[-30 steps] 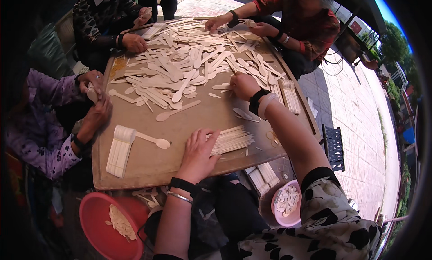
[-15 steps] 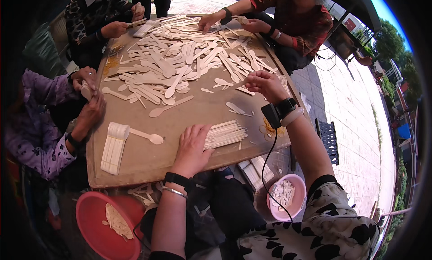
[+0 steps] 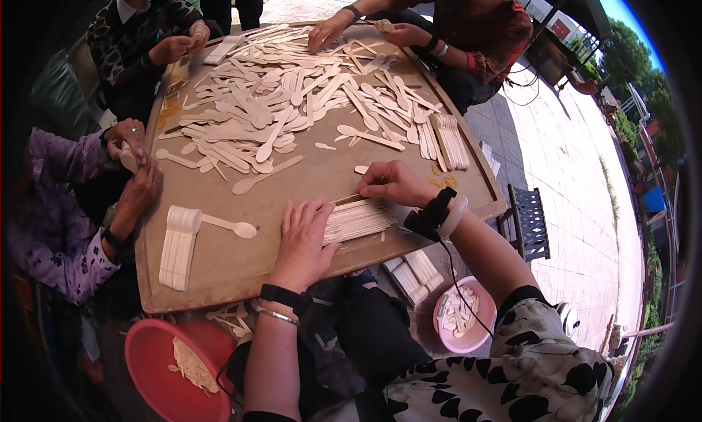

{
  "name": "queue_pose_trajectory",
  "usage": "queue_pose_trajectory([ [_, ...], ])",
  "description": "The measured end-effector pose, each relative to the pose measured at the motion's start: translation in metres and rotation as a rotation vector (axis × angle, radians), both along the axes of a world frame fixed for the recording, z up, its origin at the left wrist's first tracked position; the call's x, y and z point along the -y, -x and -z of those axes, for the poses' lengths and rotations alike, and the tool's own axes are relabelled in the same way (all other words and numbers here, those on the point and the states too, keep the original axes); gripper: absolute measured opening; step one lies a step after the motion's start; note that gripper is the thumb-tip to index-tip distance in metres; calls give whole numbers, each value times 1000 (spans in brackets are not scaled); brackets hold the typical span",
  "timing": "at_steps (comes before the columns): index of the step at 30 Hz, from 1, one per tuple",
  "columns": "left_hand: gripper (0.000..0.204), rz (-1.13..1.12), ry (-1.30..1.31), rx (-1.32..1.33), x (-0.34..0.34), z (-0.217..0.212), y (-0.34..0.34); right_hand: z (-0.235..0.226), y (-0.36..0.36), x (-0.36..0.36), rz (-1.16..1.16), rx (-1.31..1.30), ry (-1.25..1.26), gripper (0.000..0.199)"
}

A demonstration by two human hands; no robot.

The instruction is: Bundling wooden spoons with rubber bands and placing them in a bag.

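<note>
My left hand point(image 3: 303, 236) is closed around one end of a stack of wooden spoons point(image 3: 358, 221) lying edge-on near the table's front. The ends under its fingers are hidden. My right hand point(image 3: 398, 184) pinches a thin wooden spoon point(image 3: 346, 198), seen edge-on along the stack's far side. To the left lies a banded bundle of wooden spoons point(image 3: 180, 250), with a loose spoon point(image 3: 238, 229) sticking out beside it. Another single spoon point(image 3: 267, 175) rests beyond my left hand.
A large heap of wooden spoons point(image 3: 270, 108) covers the table's far half point(image 3: 219, 276). Three co-workers sit round it, holding spoons. Another bundle point(image 3: 451, 144) and yellow rubber bands point(image 3: 446, 181) lie right. Below stand a red basin point(image 3: 150, 356) and a pink bucket point(image 3: 482, 316).
My right hand has come down and nearer, bringing a spoon from the heap's edge to the stack. My left hand stays on the stack. The view has shifted slightly.
</note>
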State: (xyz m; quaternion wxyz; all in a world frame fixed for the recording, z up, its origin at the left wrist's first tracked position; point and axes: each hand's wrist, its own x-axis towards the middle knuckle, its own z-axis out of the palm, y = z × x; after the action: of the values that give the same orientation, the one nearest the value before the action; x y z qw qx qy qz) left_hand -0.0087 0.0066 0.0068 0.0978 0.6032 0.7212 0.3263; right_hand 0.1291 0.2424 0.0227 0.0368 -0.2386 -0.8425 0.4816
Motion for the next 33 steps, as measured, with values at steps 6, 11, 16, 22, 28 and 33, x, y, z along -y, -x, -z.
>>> queue_pose_trajectory([
  [6,67,7,-15,56,-1,-4,-3,12,18,-55,216,-194,-901,15],
  [11,68,36,-8,59,-3,-3,-3,25,21,-79,169,-39,-1111,8],
  [16,68,-64,-36,-53,1,-5,-5,4,24,-24,82,-234,-990,8],
  [22,68,-17,10,-40,0,-1,-1,-18,19,28,-336,-106,-429,12],
  [28,66,19,-21,25,-2,-1,-2,6,26,-61,394,64,-796,25],
  [33,66,8,-9,50,-1,-7,-4,13,40,-93,448,359,-843,27],
])
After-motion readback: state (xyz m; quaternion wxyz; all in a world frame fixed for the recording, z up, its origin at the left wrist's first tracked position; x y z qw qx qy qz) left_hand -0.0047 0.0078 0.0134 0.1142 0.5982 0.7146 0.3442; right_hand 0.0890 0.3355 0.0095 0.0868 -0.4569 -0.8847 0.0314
